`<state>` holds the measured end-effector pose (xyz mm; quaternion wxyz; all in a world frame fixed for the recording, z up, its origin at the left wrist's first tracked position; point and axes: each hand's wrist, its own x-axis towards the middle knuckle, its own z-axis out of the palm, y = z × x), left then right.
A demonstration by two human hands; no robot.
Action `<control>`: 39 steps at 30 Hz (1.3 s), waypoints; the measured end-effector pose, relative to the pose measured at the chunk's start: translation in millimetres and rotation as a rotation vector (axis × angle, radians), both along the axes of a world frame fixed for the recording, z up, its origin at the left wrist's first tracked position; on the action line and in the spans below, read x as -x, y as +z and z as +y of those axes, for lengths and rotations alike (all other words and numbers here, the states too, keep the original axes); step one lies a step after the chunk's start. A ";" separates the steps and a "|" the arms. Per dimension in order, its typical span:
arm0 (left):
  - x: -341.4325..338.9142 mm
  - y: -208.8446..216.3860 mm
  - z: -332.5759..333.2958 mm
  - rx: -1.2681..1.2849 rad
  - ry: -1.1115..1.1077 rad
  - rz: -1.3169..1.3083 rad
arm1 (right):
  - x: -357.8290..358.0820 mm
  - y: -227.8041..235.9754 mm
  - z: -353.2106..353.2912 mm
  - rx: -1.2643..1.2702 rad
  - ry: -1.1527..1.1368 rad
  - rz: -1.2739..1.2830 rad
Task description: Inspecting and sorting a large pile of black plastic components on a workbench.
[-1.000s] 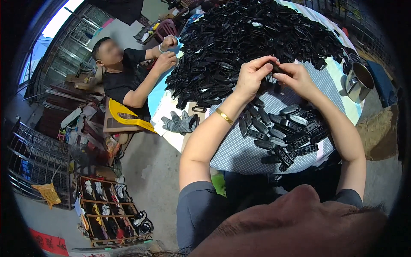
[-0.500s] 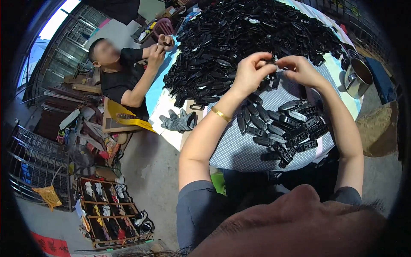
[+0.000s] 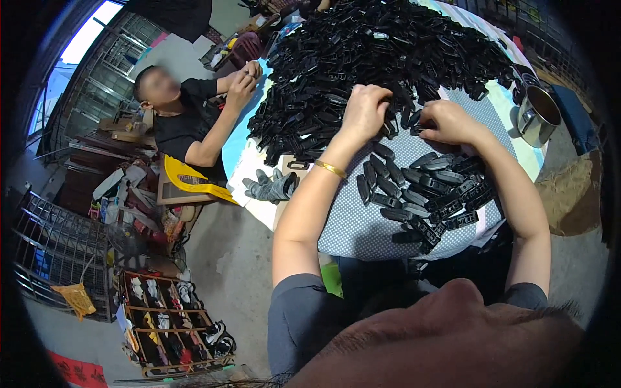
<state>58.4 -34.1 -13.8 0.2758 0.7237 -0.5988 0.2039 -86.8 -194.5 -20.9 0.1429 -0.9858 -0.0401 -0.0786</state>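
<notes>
A big heap of small black plastic parts (image 3: 323,84) covers the far side of the round table (image 3: 349,233). At its near edge, my left hand (image 3: 366,115) is bent over the parts, fingers curled and their tips mostly hidden. A gold bangle (image 3: 332,169) circles that wrist. My right hand (image 3: 449,121) is just to the right, apart from the left, its thumb and fingers pinched at a small black part (image 3: 414,120). Between my forearms lies a looser group of long black plastic parts (image 3: 414,194), some smooth side up, some showing slotted undersides.
A metal mug (image 3: 538,116) stands at the table's right edge. Dark grey gloves (image 3: 268,186) lie at the left edge. Across to the left a person (image 3: 194,123) sits working at the heap. A rack of shoes (image 3: 171,323) stands on the floor, lower left.
My hands have parted from where they met at the heap. The left has moved left and turned down over the parts; the right has lowered slightly. The other person's hands have shifted a little.
</notes>
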 end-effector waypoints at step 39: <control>23.8 -22.7 -19.2 -0.080 -0.125 0.973 | -18.7 -18.6 -8.7 -1.117 -0.155 -0.252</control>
